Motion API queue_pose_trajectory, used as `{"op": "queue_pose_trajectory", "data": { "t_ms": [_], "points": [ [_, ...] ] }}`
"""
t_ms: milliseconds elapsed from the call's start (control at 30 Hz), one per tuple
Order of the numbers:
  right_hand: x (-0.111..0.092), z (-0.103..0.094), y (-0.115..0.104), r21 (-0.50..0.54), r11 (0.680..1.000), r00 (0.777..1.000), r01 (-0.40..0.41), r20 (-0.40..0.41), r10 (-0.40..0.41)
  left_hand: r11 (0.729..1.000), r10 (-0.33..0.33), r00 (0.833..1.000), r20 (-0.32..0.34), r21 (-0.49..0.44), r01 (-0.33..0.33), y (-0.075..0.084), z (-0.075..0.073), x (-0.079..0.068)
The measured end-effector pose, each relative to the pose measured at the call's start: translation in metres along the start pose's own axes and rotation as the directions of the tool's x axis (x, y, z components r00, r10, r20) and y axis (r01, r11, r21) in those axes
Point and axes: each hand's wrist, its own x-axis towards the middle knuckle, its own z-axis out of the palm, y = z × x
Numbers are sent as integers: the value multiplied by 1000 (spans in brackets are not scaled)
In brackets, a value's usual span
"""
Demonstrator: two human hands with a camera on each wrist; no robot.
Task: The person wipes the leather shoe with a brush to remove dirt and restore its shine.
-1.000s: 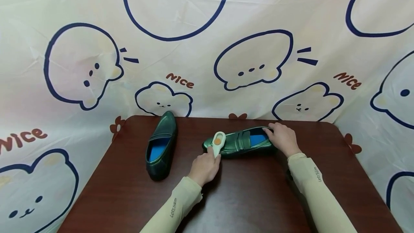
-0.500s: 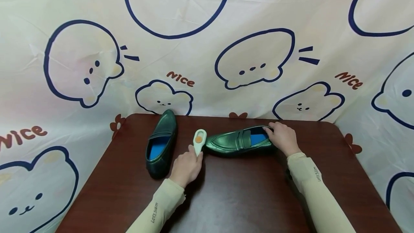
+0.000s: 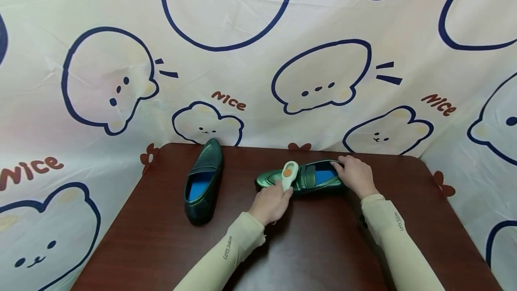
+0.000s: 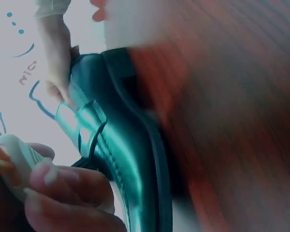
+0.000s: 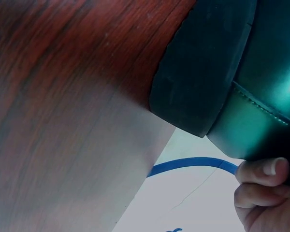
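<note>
My left hand (image 3: 269, 203) pinches the handle of a small cream-coloured tool (image 3: 290, 173) with an orange oval on its rounded end. In the head view the tool overlaps the vamp of a green loafer (image 3: 307, 178) lying crosswise, toe to the left. Its underside is hidden. At the loafer's heel, my right hand (image 3: 355, 175) grips the back rim, thumb inside the opening by the blue insole. The right wrist view has the curled fingers (image 5: 263, 181) under the heel counter. Close by in the left wrist view are the left fingers (image 4: 72, 188) and the loafer's side.
A matching green loafer (image 3: 205, 183) stands to the left, toe pointing at the back edge. Both shoes are on a dark brown table (image 3: 323, 246). A pale cloth (image 3: 250, 71) printed with cartoon faces hangs behind and beside the table.
The left hand swept the cream tool left past the loafer's toe, then back right, over the vamp and nearer the strap. The right hand kept its grip on the heel.
</note>
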Motion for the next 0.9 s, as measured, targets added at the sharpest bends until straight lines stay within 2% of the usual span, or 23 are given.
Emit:
{"op": "queue_pose_trajectory", "data": {
  "t_ms": [100, 200, 367, 567, 733, 900],
  "points": [
    [-1, 0, 2, 4, 1000, 1000, 2, -8, -2, 1000, -6, 1000, -8, 17, 7, 3, 4, 3],
    [-1, -1, 2, 5, 1000, 1000, 13, -22, -13, 999, -33, 999, -29, 15, 34, 0, 3, 4],
    [0, -1, 4, 10, 1000, 1000, 16, -15, -16, 997, -49, 997, -55, 56, 52, -15, -4, -2],
    [0, 0, 4, 6, 1000, 999, 30, -36, -30, 992, -83, 994, -67, 85, 89, -35, -11, -16],
    [-1, 0, 1, 5, 999, 998, 43, -48, -43, 984, -125, 986, -112, 110, 137, -52, -27, -27],
    [-2, 0, 2, 3, 998, 996, 57, -65, -57, 979, -149, 975, -166, 112, 169, -61, -44, -30]
  ]
}}
